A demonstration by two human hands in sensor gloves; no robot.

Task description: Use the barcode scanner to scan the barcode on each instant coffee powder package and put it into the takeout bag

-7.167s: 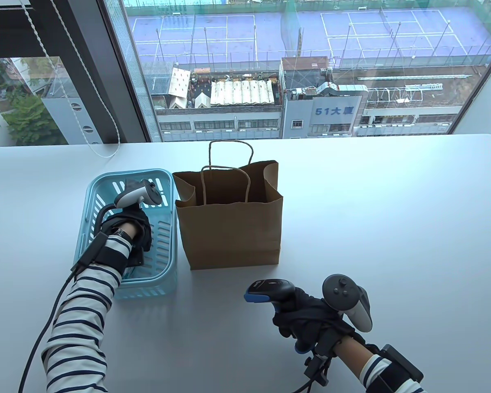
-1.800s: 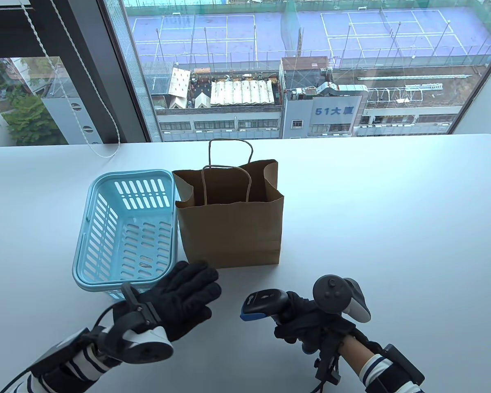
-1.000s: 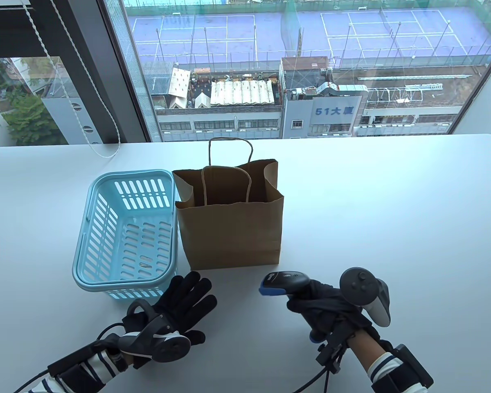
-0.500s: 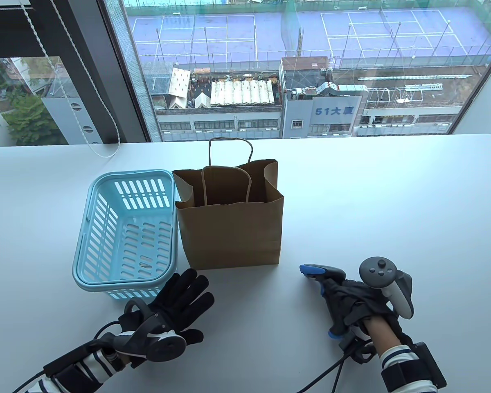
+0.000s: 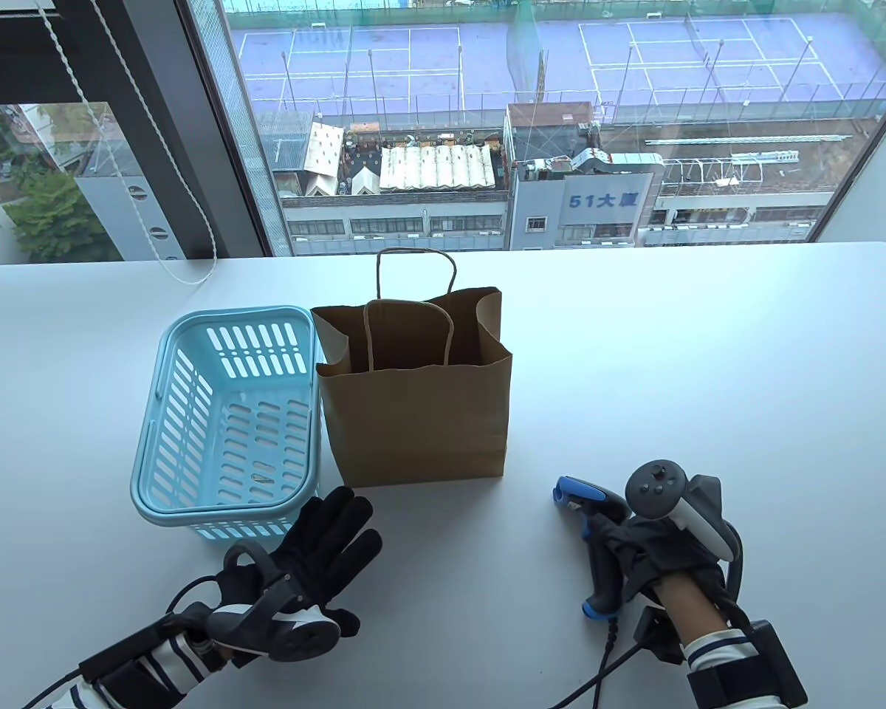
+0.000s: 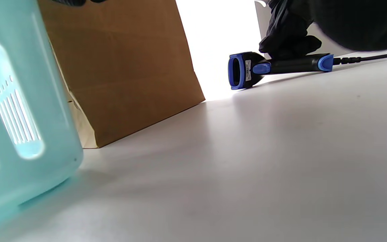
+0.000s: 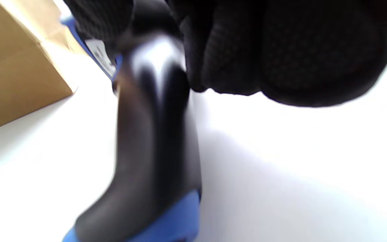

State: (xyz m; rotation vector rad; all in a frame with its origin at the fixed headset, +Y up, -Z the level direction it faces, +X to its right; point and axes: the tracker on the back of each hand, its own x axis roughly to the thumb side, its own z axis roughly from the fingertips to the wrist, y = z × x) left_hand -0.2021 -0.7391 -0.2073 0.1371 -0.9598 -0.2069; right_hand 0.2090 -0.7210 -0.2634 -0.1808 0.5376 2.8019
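The brown paper takeout bag (image 5: 413, 413) stands open at the table's middle, its side also filling the left wrist view (image 6: 123, 67). The black and blue barcode scanner (image 5: 594, 550) lies on its side on the table, right of the bag, head pointing away from me (image 6: 247, 69). My right hand (image 5: 653, 550) grips its handle (image 7: 156, 144), with the gloved fingers (image 7: 247, 50) curled over it. My left hand (image 5: 328, 535) rests flat on the table with fingers spread, just in front of the basket and bag, holding nothing. No coffee package shows in any view.
A light blue slotted basket (image 5: 225, 421) touches the bag's left side and looks empty; its wall is close in the left wrist view (image 6: 15, 127). The scanner's cable (image 5: 598, 672) trails toward me. A window runs behind the white table (image 5: 709, 354).
My right hand has carried the scanner rightward and lowered it onto its side on the table. The left hand has stayed flat by the basket.
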